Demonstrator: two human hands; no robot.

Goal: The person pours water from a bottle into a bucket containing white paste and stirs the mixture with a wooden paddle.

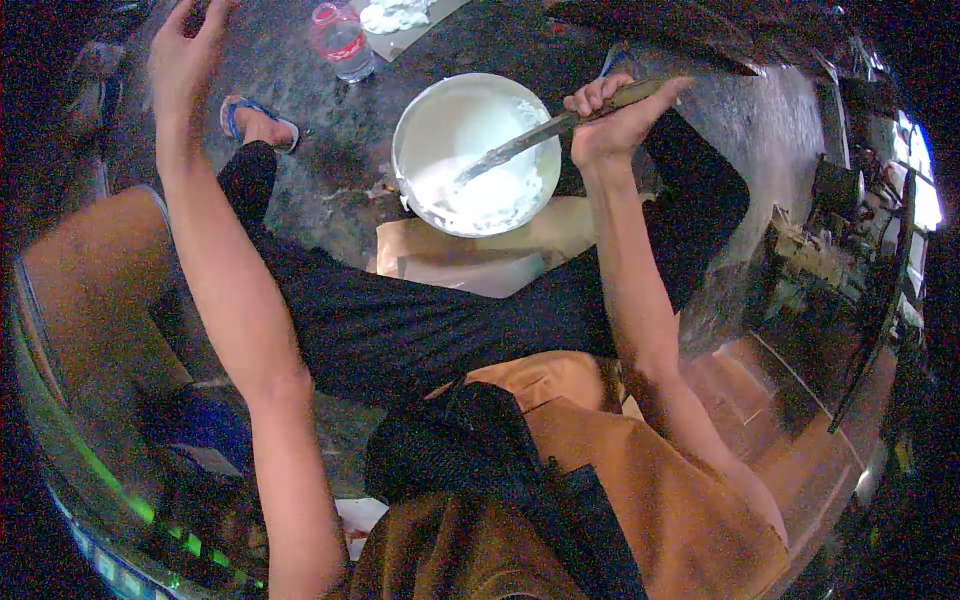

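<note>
My right hand (pixel 620 125) is closed round the upper end of a long, dark stick (pixel 522 143). The stick slants down to the left into a round white bucket (pixel 399 165), its lower end reaching a thick white paste (pixel 490 205). Smears of the paste cling to the bucket's inner wall. My left hand (pixel 188 45) is raised at the upper left, away from the bucket, and looks bare, with fingers apart; the top edge of the picture cuts off their tips.
Beyond the bucket stand a clear plastic bottle (pixel 345 45) with a red label and a board (pixel 408 40) bearing a white heap. A cardboard piece (pixel 400 250) lies just before the bucket. My sandalled foot (pixel 260 122) is at its left. Cardboard boxes (pixel 100 260) stand at far left.
</note>
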